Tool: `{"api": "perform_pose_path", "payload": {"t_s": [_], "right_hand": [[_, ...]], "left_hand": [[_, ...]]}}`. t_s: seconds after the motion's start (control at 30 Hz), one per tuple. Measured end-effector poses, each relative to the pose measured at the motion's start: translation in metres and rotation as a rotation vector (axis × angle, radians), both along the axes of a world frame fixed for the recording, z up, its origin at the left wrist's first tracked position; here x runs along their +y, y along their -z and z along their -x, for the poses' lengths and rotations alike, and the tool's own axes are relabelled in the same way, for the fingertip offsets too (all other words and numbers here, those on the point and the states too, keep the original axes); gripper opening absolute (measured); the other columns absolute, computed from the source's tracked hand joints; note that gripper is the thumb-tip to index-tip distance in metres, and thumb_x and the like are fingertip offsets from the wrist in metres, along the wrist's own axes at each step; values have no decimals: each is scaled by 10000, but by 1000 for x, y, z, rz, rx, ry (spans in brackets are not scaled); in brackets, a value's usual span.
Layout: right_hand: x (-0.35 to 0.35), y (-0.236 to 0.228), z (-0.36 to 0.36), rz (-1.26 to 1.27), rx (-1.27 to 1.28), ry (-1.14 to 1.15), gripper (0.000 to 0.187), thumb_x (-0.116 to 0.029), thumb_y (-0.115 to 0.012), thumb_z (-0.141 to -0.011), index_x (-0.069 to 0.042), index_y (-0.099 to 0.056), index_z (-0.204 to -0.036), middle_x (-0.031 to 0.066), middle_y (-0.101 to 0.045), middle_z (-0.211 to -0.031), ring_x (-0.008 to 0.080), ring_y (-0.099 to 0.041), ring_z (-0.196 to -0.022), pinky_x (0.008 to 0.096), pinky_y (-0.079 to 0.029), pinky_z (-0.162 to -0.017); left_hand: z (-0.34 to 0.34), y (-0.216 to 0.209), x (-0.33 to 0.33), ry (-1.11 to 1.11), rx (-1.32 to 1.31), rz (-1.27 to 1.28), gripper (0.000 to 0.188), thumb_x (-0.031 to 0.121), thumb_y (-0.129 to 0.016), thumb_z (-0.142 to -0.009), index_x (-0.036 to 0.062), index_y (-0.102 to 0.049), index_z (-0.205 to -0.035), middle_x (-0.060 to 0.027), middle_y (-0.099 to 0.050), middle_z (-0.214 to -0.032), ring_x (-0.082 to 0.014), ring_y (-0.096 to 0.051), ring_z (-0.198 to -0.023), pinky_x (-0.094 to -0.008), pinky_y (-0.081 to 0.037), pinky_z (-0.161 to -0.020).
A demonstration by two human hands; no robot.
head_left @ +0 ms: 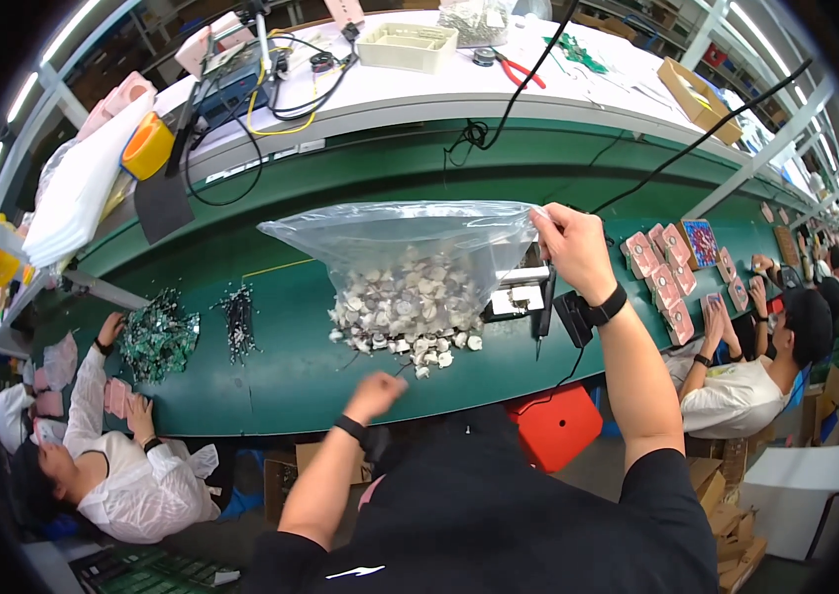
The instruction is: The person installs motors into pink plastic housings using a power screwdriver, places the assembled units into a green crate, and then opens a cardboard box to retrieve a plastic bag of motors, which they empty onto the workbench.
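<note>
A clear plastic bag [390,233] holding many small white parts [415,297] lies on the green bench in front of me. Its upper right corner is pinched by my right hand [573,249], which lifts that edge off the bench. Loose white pieces [434,354] spill along the near side of the bag. Just short of them, my left hand [376,396] hovers with its fingers curled and slightly blurred. Something thin and dark shows by its fingertips, but what it holds, if anything, is too small to make out.
Right of the bag are a white device [517,299] and a dark pen-shaped tool [546,302]. Green boards [159,339] and small dark parts [239,325] lie left. Pink housings [659,277] stand right. Co-workers sit on both sides. A red stool [558,428] is below.
</note>
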State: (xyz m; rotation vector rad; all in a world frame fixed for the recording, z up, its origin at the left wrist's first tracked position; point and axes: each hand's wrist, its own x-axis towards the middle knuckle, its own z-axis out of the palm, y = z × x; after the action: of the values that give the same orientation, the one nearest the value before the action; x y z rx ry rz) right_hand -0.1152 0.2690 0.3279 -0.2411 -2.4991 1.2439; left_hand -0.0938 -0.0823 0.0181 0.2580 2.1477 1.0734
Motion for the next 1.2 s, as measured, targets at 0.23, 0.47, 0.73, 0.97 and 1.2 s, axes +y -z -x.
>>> {"api": "perform_pose_path", "payload": {"t_s": [0.23,0.47,0.73,0.97,1.2], "right_hand": [[9,-85,-97,172,179,211,244,-212,-541,-961,1,-608,-863,-28,-537,-670,32,-446,-534,187,-331,-471],[79,-85,-308,381,-124,343,311,-198,-546,-937,-64,-446,-675,-16,-395,-547,92,-393,-398,218,-321,-372],[76,-52,-506,595,-325,586,304,-174,-570,-919,-39,-478,-662,19,-466,-539,114,-476,-415,231,-350,-374],[27,-35,-632,637,-418,838,291,-157,-573,-910,-27,-511,-658,21,-491,-551,114,-485,-426,242,-381,-408],[-4,-9,-731,744,-444,965,304,-175,-574,-917,-41,-505,-653,14,-477,-555,117,-484,-434,240,-393,-421]], "left_hand": [[-32,64,69,-32,-469,-223,393,405,-711,-830,14,-684,-854,-75,-686,-771,-157,-653,-665,-272,-533,-610],[7,58,120,-119,-745,-352,470,373,-641,-901,-50,-581,-1097,-131,-673,-992,-202,-668,-865,-300,-560,-748],[25,77,153,-483,-855,-602,384,276,-573,-953,-55,-524,-1141,-186,-643,-1055,-251,-657,-935,-332,-555,-823],[52,103,188,-701,-426,-667,245,240,-533,-974,23,-549,-1087,-105,-639,-941,-239,-636,-784,-327,-561,-765],[43,60,200,-693,-252,-154,328,298,-649,-891,-6,-586,-997,-117,-645,-847,-233,-635,-728,-338,-530,-632]]}}
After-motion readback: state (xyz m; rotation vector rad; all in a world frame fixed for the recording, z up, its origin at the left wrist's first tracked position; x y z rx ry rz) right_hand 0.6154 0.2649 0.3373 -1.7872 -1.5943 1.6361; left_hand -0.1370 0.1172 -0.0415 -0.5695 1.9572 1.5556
